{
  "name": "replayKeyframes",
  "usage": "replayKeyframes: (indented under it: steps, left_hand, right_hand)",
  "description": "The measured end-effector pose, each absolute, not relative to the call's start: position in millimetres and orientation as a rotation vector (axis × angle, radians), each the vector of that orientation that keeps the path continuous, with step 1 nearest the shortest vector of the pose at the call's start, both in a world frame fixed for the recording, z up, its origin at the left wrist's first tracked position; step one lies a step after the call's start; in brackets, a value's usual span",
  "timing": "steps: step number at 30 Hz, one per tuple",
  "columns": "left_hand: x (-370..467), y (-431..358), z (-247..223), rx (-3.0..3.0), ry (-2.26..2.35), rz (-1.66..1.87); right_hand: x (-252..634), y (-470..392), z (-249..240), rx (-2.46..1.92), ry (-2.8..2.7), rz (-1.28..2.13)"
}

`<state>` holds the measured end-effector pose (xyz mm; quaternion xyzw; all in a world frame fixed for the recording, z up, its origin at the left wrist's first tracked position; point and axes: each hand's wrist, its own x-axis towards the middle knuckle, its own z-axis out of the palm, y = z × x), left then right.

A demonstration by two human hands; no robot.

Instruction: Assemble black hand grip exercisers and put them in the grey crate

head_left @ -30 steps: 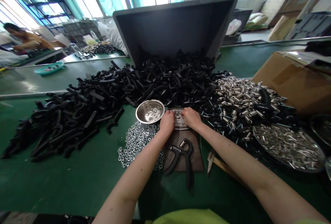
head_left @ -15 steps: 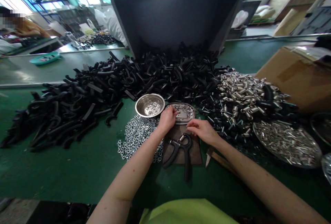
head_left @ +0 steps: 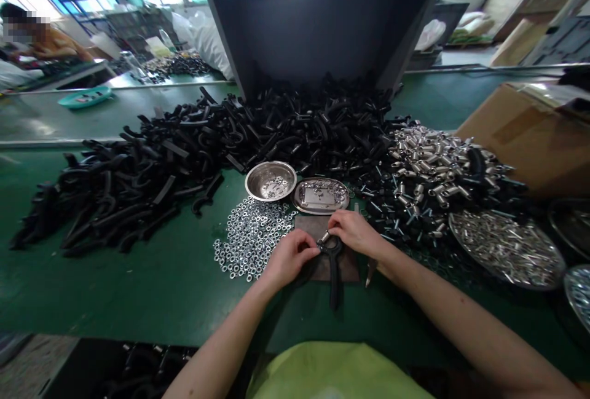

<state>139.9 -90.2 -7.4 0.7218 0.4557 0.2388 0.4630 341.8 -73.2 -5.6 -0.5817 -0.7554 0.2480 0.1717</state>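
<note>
A black hand grip strengthener [head_left: 335, 273] with a metal coil spring [head_left: 325, 238] across its top lies on a dark brown pad [head_left: 311, 224]. My left hand [head_left: 291, 256] is closed in a pinch at the spring's left end; any small part between those fingertips is too small to make out. It covers much of the left handle. My right hand [head_left: 354, 231] is closed, with its fingertips on the strengthener's top at the spring's upper right end. Behind the pad stands an oval metal tray [head_left: 321, 208] of small metal parts.
Loose nuts [head_left: 251, 242] lie left of the pad, below a round metal bowl [head_left: 270, 198]. Black handles [head_left: 276, 134] are heaped behind, before a tipped grey bin [head_left: 322, 30]. Springs [head_left: 433, 159], a pan of metal pins [head_left: 507, 248] and a cardboard box [head_left: 530, 141] stand right. A co-worker [head_left: 50, 42] sits far left.
My left hand has come from the oval tray down to the strengthener's left side. My right hand has moved slightly left, onto its top by the spring. The view has shifted slightly.
</note>
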Motion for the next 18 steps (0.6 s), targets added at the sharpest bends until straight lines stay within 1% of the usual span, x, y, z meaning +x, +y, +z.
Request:
replayKeyframes:
  steps: [3, 8, 11, 13, 18]
  left_hand:
    - [150.8, -91.1, -6.5, 2.030, 1.110, 0.585]
    - [163.5, -90.9, -10.9, 2.158, 1.155, 0.490]
    - [164.6, -90.2, -14.3, 2.154, 1.143, 0.486]
    - [164.4, -88.7, -16.0, 2.124, 1.137, 0.494]
    - [164.7, -82.0, -20.8, 1.961, 1.188, 0.467]
  right_hand:
    - [340.3, -64.7, -4.8, -1.694, -2.169, 0.762]
    - [346.6, -80.8, -1.5, -1.681, -2.137, 0.740]
    - [370.6, -123.4, -0.4, -1.724, -2.052, 0.647]
    - [395.2, -162.2, -5.7, -1.847, -2.042, 0.539]
    - [443.6, -245.1, -38.3, -2.105, -1.991, 0.239]
